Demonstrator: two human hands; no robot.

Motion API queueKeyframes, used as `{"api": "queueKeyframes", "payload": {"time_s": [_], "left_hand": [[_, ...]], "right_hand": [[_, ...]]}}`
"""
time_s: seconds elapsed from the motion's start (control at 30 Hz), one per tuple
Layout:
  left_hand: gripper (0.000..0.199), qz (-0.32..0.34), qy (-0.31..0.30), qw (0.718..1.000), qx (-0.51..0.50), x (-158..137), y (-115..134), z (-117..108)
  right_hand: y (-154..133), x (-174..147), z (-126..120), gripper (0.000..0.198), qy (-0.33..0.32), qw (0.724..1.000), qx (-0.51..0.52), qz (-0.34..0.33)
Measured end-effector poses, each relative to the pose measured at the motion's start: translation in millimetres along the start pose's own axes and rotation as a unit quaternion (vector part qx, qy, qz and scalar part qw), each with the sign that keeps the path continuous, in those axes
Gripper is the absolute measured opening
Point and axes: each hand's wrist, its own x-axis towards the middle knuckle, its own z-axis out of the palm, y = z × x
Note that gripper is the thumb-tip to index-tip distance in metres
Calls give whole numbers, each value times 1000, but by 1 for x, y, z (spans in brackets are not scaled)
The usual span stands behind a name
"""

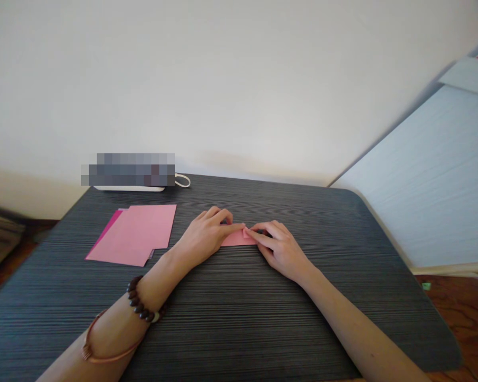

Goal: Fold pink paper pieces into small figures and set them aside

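A folded strip of pink paper (236,240) lies on the dark table between my two hands. My left hand (203,237), with a beaded bracelet at its wrist, covers the strip's left part. Its fingers are curled, and the thumb and index finger grip the paper's upper edge. From the right, my right hand (281,248) pinches the strip's other end, where a small flap is turned over. The tips of both hands nearly meet at that flap. Part of the paper is hidden under the fingers.
Left of my hands lie pink paper sheets (139,233), with a darker magenta sheet (107,233) underneath. At the back left stands a pixelated object with a white base (129,188) and a white cord loop (183,181). A pale panel (430,175) borders the wood-grain table (239,323) on the right.
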Motion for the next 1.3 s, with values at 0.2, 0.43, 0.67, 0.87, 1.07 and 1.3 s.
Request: {"api": "queueKeyframes", "payload": {"time_s": [0.2, 0.43, 0.67, 0.87, 1.07, 1.3], "left_hand": [[39, -6, -6, 1000, -2, 0, 1, -2], [39, 1, 2, 1000, 5, 1, 2, -2], [38, -6, 2, 1000, 10, 0, 3, -1], [35, -9, 8, 1000, 19, 0, 4, -1], [34, -12, 1, 1000, 25, -1, 4, 0], [35, -11, -4, 1000, 27, 0, 5, -3]], "right_hand": [[1, -1, 0, 37, 7, 1000, -3, 0], [-1, 0, -2, 39, -6, 1000, -9, 7], [-1, 1, -1, 39, -8, 1000, -6, 8], [-2, 2, -2, 39, -19, 1000, -8, 9], [-3, 2, -2, 40, -25, 1000, -13, 8], [-3, 2, -2, 39, -24, 1000, -16, 6]]}}
